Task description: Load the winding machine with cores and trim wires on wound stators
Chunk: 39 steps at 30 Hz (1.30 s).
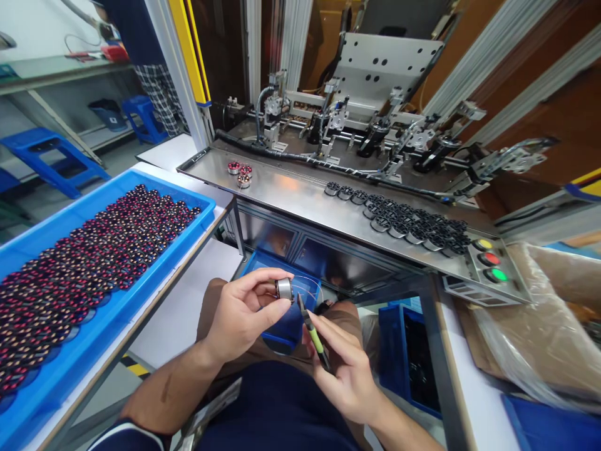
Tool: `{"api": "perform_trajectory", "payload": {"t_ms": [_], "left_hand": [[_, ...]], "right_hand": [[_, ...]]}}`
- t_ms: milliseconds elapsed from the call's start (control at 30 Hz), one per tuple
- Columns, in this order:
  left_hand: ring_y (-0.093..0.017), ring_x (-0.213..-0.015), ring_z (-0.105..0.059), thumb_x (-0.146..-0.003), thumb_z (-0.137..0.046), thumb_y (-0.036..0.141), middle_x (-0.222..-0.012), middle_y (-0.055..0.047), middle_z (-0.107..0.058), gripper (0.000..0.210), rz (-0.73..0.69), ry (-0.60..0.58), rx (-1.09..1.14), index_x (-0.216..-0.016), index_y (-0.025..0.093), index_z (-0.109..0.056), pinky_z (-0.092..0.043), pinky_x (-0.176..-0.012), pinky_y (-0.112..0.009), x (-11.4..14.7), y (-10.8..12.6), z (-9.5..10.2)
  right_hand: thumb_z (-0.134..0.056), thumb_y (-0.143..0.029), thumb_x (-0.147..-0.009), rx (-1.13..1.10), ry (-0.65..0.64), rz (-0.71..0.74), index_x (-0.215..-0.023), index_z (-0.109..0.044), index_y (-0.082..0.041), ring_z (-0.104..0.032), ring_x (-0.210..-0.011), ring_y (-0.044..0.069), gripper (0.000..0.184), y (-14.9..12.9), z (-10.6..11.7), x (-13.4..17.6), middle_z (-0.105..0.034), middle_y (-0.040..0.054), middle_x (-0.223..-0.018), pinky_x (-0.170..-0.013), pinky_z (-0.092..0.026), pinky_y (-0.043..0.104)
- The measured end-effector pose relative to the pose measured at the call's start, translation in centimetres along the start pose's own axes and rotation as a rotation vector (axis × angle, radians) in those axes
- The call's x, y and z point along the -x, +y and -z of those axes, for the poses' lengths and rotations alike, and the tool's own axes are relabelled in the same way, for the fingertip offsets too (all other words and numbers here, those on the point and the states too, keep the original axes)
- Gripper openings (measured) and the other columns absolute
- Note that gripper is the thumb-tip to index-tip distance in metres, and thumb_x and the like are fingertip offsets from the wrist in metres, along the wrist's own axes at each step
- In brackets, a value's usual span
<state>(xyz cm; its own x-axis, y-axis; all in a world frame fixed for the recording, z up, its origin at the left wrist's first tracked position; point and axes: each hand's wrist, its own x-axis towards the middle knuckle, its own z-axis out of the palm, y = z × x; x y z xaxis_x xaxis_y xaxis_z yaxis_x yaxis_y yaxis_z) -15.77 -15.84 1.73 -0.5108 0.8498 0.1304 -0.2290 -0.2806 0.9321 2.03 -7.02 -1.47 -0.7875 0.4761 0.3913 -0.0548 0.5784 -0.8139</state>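
Observation:
In the fingers of my left hand is a small round motor stator with a silvery metal side. Thin loose wires arc out from it to the right. My right hand is closed around a pair of cutting pliers with green and black handles. The pliers' tip points up, close to the stator's right side and apart from it. Both hands are above my lap, and a blue bin stands below them.
On the left a blue tray holds many wound stators. Along the metal ledge are a few red stators and rows of black ones. Machine fixtures stand behind; buttons and a plastic-lined box are right. A person stands at back left.

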Motion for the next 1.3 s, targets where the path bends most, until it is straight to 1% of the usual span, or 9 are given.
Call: {"api": "perform_trajectory", "payload": {"t_ms": [200,300,567,800,867,1000,1133,1200,1300], "left_hand": [[-0.016,-0.106,-0.068,-0.086,-0.069,0.013,-0.109,-0.005,-0.073,0.020,-0.178,-0.009,-0.085,-0.102,0.023,-0.074,-0.056,-0.092,-0.024,0.0,0.0,0.0],[-0.015,-0.106,-0.068,-0.087,-0.067,0.010,-0.108,-0.004,-0.073,0.021,-0.221,0.009,-0.162,-0.101,0.024,-0.073,-0.056,-0.090,-0.023,0.1,0.3,-0.2],[-0.015,-0.114,-0.064,-0.088,-0.064,0.008,-0.112,-0.002,-0.071,0.026,-0.218,-0.027,-0.239,-0.104,0.027,-0.071,-0.054,-0.093,-0.023,0.4,0.6,-0.1],[-0.015,-0.114,-0.063,-0.086,-0.065,0.005,-0.111,-0.003,-0.072,0.029,-0.237,-0.048,-0.252,-0.105,0.027,-0.071,-0.053,-0.096,-0.025,0.5,0.3,0.0],[-0.016,-0.113,-0.063,-0.086,-0.065,0.005,-0.111,-0.003,-0.072,0.030,-0.241,-0.049,-0.251,-0.106,0.026,-0.070,-0.054,-0.096,-0.026,0.6,0.2,0.1],[-0.018,-0.113,-0.064,-0.086,-0.065,0.005,-0.112,-0.006,-0.072,0.028,-0.250,-0.056,-0.260,-0.106,0.025,-0.070,-0.056,-0.094,-0.029,0.6,0.2,0.1],[-0.019,-0.113,-0.064,-0.085,-0.066,0.006,-0.111,-0.006,-0.072,0.028,-0.258,-0.064,-0.289,-0.106,0.024,-0.070,-0.057,-0.092,-0.029,0.7,0.3,0.0],[-0.019,-0.112,-0.064,-0.084,-0.066,0.007,-0.111,-0.006,-0.073,0.028,-0.261,-0.072,-0.308,-0.105,0.025,-0.070,-0.057,-0.092,-0.029,0.8,0.4,0.0],[-0.018,-0.112,-0.064,-0.084,-0.066,0.006,-0.111,-0.004,-0.073,0.029,-0.258,-0.082,-0.329,-0.105,0.026,-0.070,-0.056,-0.092,-0.027,0.8,0.4,0.0]], "right_hand": [[-0.048,-0.003,-0.073,0.007,0.003,0.068,-0.143,-0.047,-0.021,-0.067,-0.098,0.023,0.073,-0.6,0.2,-0.6,-0.067,0.0105,-0.110,-0.083,-0.058,0.034],[-0.047,-0.003,-0.073,-0.019,0.003,0.103,-0.144,-0.045,-0.021,-0.064,-0.102,0.023,0.074,-0.8,0.1,-0.9,-0.065,0.0102,-0.109,-0.084,-0.057,0.035],[-0.047,-0.003,-0.072,-0.053,-0.005,0.135,-0.143,-0.046,-0.022,-0.064,-0.089,0.020,0.073,-0.7,0.0,-1.0,-0.063,0.0081,-0.102,-0.078,-0.057,0.034],[-0.048,-0.002,-0.075,0.017,0.025,0.091,-0.143,-0.047,-0.022,-0.064,-0.071,0.018,0.071,-0.4,0.0,-0.7,-0.064,0.0034,-0.082,-0.065,-0.057,0.030],[-0.048,-0.002,-0.075,0.016,0.031,0.065,-0.142,-0.048,-0.022,-0.065,-0.072,0.018,0.069,-0.5,0.0,-0.9,-0.066,0.0047,-0.086,-0.069,-0.058,0.031],[-0.049,-0.003,-0.073,-0.030,0.028,0.076,-0.142,-0.047,-0.021,-0.067,-0.092,0.022,0.071,-0.9,0.1,-1.3,-0.067,0.0099,-0.106,-0.081,-0.059,0.035],[-0.049,-0.003,-0.071,-0.079,0.028,0.092,-0.142,-0.047,-0.022,-0.066,-0.094,0.021,0.074,-0.9,-0.1,-1.5,-0.065,0.0104,-0.112,-0.081,-0.058,0.036],[-0.050,-0.003,-0.071,-0.086,0.029,0.086,-0.143,-0.047,-0.022,-0.065,-0.090,0.021,0.074,-0.8,-0.1,-1.4,-0.065,0.0098,-0.108,-0.078,-0.058,0.035],[-0.050,-0.002,-0.072,-0.080,0.035,0.066,-0.144,-0.048,-0.023,-0.063,-0.076,0.018,0.074,-0.6,-0.2,-0.9,-0.064,0.0050,-0.088,-0.068,-0.057,0.031]]}}
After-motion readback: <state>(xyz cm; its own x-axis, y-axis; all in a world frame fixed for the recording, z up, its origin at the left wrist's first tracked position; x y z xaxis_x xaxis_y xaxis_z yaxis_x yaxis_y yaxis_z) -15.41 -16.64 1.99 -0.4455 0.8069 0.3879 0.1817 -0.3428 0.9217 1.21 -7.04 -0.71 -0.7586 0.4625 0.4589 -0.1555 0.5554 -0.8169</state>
